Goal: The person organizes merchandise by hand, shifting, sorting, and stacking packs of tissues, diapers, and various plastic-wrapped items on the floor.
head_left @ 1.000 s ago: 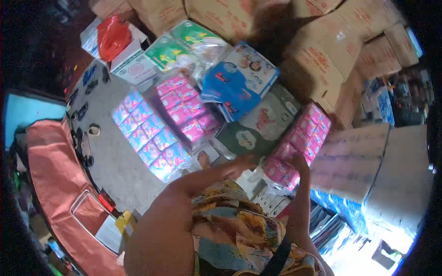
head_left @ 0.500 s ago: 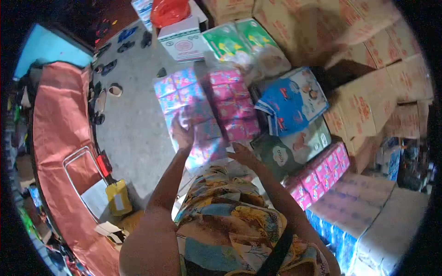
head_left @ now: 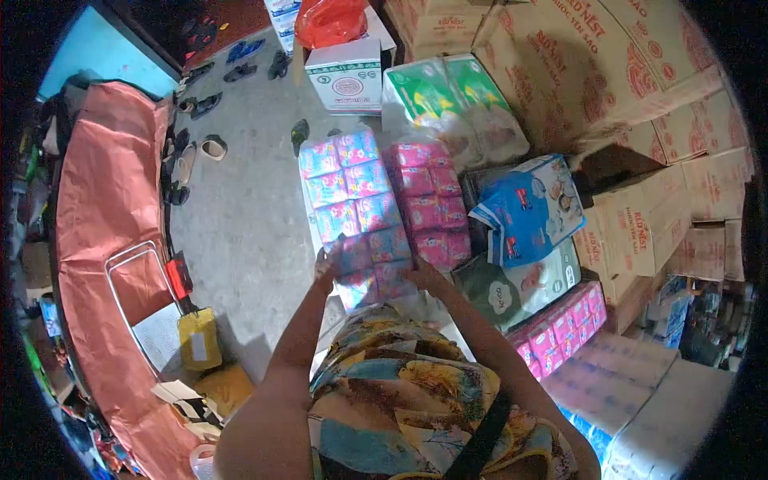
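My left hand (head_left: 326, 270) and right hand (head_left: 419, 276) are gripping a long blue-and-pink plastic bundle (head_left: 357, 214); a long pink plastic bundle (head_left: 434, 205) is lying beside it.

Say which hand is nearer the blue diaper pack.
Right. The right hand is left of the diaper pack; the left hand is farther left, across the pink-and-blue bundle.

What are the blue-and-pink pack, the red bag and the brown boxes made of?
Blue-and-pink pack: looks wrapped in plastic film, glossy, with pale glare. Red bag: seems plastic, judging by its shiny creases. Brown boxes: probably cardboard, matte, with printed lettering.
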### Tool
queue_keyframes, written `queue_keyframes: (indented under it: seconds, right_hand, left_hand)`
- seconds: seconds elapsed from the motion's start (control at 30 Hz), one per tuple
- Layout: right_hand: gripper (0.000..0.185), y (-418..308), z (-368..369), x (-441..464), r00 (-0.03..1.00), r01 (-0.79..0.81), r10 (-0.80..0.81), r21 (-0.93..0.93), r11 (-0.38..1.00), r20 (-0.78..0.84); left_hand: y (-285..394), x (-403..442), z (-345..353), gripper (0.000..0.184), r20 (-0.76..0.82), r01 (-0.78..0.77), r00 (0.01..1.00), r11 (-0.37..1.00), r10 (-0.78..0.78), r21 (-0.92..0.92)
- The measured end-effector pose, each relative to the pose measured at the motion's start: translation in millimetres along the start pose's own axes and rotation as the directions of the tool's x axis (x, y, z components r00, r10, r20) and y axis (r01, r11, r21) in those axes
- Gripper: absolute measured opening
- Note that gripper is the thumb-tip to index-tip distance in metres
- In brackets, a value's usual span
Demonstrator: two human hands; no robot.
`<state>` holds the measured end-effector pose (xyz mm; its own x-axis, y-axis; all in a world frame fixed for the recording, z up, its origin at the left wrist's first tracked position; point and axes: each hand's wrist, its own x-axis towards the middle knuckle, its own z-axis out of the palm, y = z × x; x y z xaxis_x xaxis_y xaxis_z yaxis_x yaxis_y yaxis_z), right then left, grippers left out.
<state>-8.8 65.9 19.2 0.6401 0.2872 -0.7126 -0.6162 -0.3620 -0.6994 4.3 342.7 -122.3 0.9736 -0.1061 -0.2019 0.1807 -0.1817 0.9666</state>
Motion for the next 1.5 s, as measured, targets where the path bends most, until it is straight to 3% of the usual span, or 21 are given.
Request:
queue_keyframes:
  seconds: [0.03,0.07,0.13,0.2,0.3,0.4,0.5,0.53,0.57,0.6,0.63,0.67,0.73,0.83,0.9,1.0,1.1,1.2,1.27,1.33,1.5]
  right_hand:
    - [0.068,9.9,1.8,6.4,0.998,0.063,-0.065,0.123,0.99,0.015]
    - [0.068,20.1,2.9,14.0,0.991,0.121,-0.13,0.244,0.962,0.022]
    - [0.067,26.7,3.0,26.5,0.984,0.17,-0.178,0.223,0.96,0.017]
    - [0.066,30.7,6.3,37.9,0.975,0.217,-0.224,0.2,0.955,0.013]
    - [0.065,15.7,13.1,35.8,0.978,0.154,-0.177,-0.198,0.968,-0.106]
    - [0.064,2.5,12.7,13.5,0.986,0.157,-0.153,0.049,0.986,-0.069]
    - [0.066,12.1,14.6,16.6,0.95,0.293,-0.287,0.042,0.955,-0.12]
    - [0.066,20.2,17.3,24.0,0.89,0.395,-0.404,-0.086,0.915,-0.212]
    - [0.066,24.0,19.5,28.5,0.806,0.466,-0.516,-0.226,0.855,-0.29]
    - [0.066,14.9,19.2,20.9,0.799,0.458,-0.505,-0.215,0.863,-0.326]
    - [0.067,-4.7,15.3,4.7,0.851,0.445,-0.456,-0.104,0.889,-0.261]
    - [0.067,-16.7,10.9,-4.4,0.89,0.421,-0.411,0.01,0.907,-0.198]
    - [0.065,-20.6,4.8,0.9,0.867,0.477,-0.485,-0.095,0.874,-0.115]
    - [0.059,-46.4,-5.7,-27.9,0.794,0.565,-0.559,-0.05,0.824,-0.24]
    - [0.058,-55.9,-19.1,-54.0,0.777,0.59,-0.561,0.019,0.807,-0.287]
    - [0.059,-59.3,-36.0,-90.4,0.776,0.575,-0.52,0.059,0.816,-0.356]
    - [0.063,-44.8,-56.2,-134.9,0.748,0.522,-0.503,-0.083,0.849,-0.434]
    - [0.062,-4.7,-64.9,-172.0,0.726,0.638,-0.436,0.285,0.715,-0.531]
    - [0.057,13.9,-70.1,-225.7,0.628,0.667,-0.446,0.144,0.731,-0.638]
    - [0.051,64.3,-66.1,-243.1,0.609,0.579,-0.274,0.182,0.795,-0.744]
    - [0.044,109.3,-39.7,-332.2,0.392,0.761,0.031,0.343,0.551,-0.919]
  left_hand:
    - [-1.0,3.2,-2.1,0.041,0.069,-0.176,0.984,0.971,0.167,0.162]
    - [19.0,8.7,-0.7,0.044,-0.013,0.168,0.986,0.986,-0.168,0.01]
    - [50.6,14.7,7.6,0.048,-0.034,0.482,0.87,0.862,-0.492,-0.158]
    - [62.2,15.9,16.3,0.057,-0.039,0.184,0.977,0.915,-0.212,-0.359]
    - [26.7,16.4,2.0,0.056,0.074,0.346,0.932,0.815,-0.354,-0.465]
    - [35.0,11.5,-2.9,0.053,0.108,0.355,0.935,0.874,-0.338,-0.333]
    - [109.3,-2.9,2.2,0.054,0.21,0.247,0.963,0.867,-0.169,-0.433]
    - [107.0,0.4,1.1,0.054,0.214,0.374,0.928,0.772,-0.307,-0.514]
    - [107.3,-1.3,-0.5,0.052,0.135,0.275,0.961,0.793,-0.24,-0.544]
    - [107.9,-4.2,0.8,0.05,0.062,0.174,0.984,0.807,-0.169,-0.564]
    - [149.7,-11.1,5.5,0.057,0.075,0.393,0.912,0.809,-0.403,-0.436]
    - [149.0,-13.1,2.1,0.05,0.055,0.322,0.941,0.835,-0.334,-0.446]
    - [155.7,-10.9,1.5,0.042,0.037,0.231,0.967,0.801,-0.253,-0.553]
    - [179.6,-1.8,2.9,0.04,0.078,0.229,0.963,0.632,-0.258,-0.74]
    - [220.1,-7.4,15.1,0.042,0.143,0.258,0.964,0.662,-0.225,-0.703]
    - [244.8,2.9,28.2,0.044,0.121,0.255,0.965,0.724,-0.233,-0.641]
    - [291.4,-4.5,70.8,0.048,0.16,0.226,0.973,0.804,-0.164,-0.55]
    - [309.4,-0.1,112.2,0.046,0.246,0.064,0.968,0.891,0.055,-0.45]
    - [334.4,-15.2,157.7,0.042,0.229,0.077,0.973,0.937,0.003,-0.34]
    - [336.0,-19.9,199.3,0.037,0.386,0.064,0.919,0.935,0.082,-0.349]
    - [334.0,-57.3,313.0,0.034,0.644,0.229,0.764,0.945,-0.026,-0.234]
